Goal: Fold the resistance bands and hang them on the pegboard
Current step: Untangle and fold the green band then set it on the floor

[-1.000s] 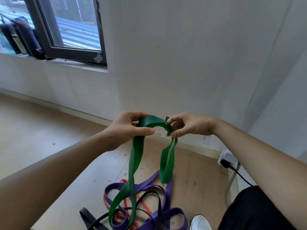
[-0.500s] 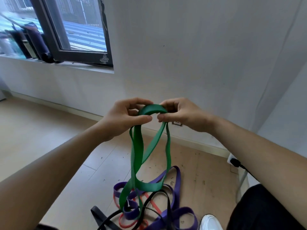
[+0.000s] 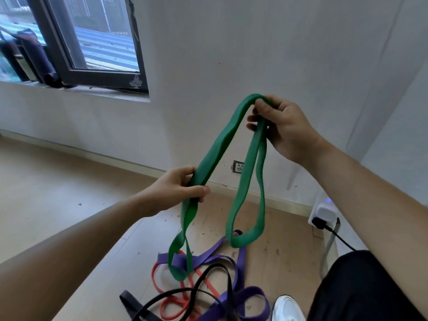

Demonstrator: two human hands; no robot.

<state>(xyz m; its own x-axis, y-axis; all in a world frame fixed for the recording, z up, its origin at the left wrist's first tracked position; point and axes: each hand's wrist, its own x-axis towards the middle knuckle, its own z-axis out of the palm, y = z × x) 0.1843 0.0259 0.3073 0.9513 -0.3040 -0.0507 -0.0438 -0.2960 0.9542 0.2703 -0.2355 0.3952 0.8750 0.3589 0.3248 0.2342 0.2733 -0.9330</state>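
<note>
green band point(image 3: 216, 150): held in mid-air above the floor point(image 3: 69, 181), two loops dangling | handling: probably light, limp, stretchy, grippy rubber; best taken at the folds | right hand point(image 3: 284, 128): fingers pinch the top fold | left hand point(image 3: 176, 191): fingers curled round the doubled strand | below: purple band point(image 3: 252, 291), red band point(image 3: 155, 279) and black band point(image 3: 129, 302), flat matte strips tangled on the floor

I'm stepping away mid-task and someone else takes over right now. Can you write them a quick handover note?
Left hand: grips the green band on its doubled strands, midway.
Right hand: pinches the band's top fold, held higher.
Two green loops hang down over the pile below.
Purple band, red band and black band lie tangled on the floor.
Done: green band partly folded.
Left: finish folding it, fold the other three, hang all four. No pegboard is in view.
</note>
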